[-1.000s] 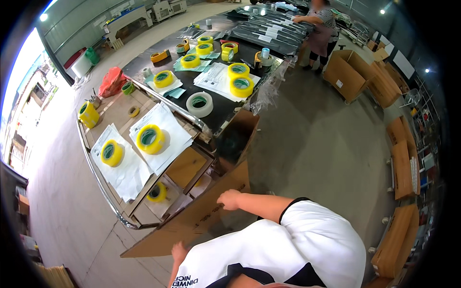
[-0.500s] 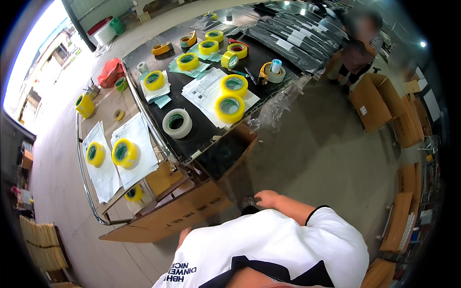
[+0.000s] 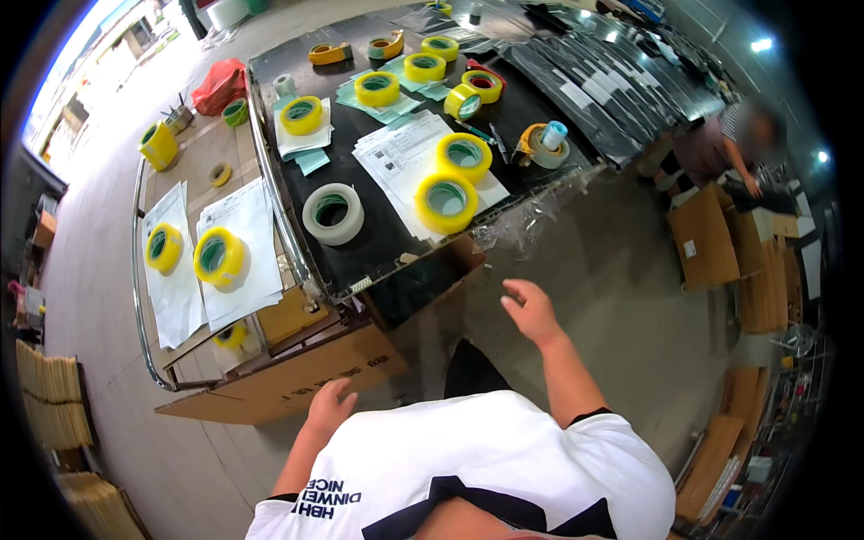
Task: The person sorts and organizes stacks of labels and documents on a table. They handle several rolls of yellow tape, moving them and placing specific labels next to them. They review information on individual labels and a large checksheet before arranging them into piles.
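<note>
"Where's the cardboard sheet [image 3: 243, 400]?"

"At the near end of the cart [image 3: 205, 151], by 2 paper stacks [image 3: 183, 310]; your left hand [image 3: 329, 409] is near the sheet — fingers slightly parted."

"Your right hand [image 3: 535, 313]?"

"Right of the cart, well apart — thumb spread from fingers."

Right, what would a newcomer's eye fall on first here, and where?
Probably the bright yellow tape rolls, some on the black table, others on the cart at its left. The red bag at the cart's far end might come next. So may the left hand, near a cardboard panel, and the open right hand, above the grey floor.
</note>
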Demonstrator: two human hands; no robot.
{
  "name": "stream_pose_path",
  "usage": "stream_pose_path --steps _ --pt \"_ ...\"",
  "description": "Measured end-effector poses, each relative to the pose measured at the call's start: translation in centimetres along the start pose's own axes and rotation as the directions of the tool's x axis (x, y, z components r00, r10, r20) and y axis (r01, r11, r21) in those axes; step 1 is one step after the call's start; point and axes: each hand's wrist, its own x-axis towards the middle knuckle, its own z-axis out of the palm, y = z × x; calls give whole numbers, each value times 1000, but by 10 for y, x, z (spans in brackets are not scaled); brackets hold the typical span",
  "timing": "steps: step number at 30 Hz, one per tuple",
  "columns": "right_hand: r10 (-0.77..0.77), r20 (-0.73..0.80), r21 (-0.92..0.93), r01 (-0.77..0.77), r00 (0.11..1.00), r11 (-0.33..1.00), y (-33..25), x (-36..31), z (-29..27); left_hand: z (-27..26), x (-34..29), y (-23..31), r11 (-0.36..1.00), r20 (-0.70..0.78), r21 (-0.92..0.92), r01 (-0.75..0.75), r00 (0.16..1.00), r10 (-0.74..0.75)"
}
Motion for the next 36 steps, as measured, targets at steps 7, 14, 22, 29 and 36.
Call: stream_pose_path --steps 7,14,22,29,36 --pt "-421 -60 -133 410 905 902 -23 177 -34 -19 101 150 875 -188 51 -481 856 482" --pt "-567 323 -429 651 758 626 3 284 1 16 241 293 801 -179 475 -366 851 494" --pt "-298 229 497 152 927 854 24 324 -18 41 278 263 919 -195 267 -290 918 346" --pt "-564 116 323 506 818 800 5 328 -41 35 279 258 907 -158 242 -343 909 386" --pt "-585 213 30 593 783 805 10 309 -15 17 269 248 896 -195 209 -393 881 431"
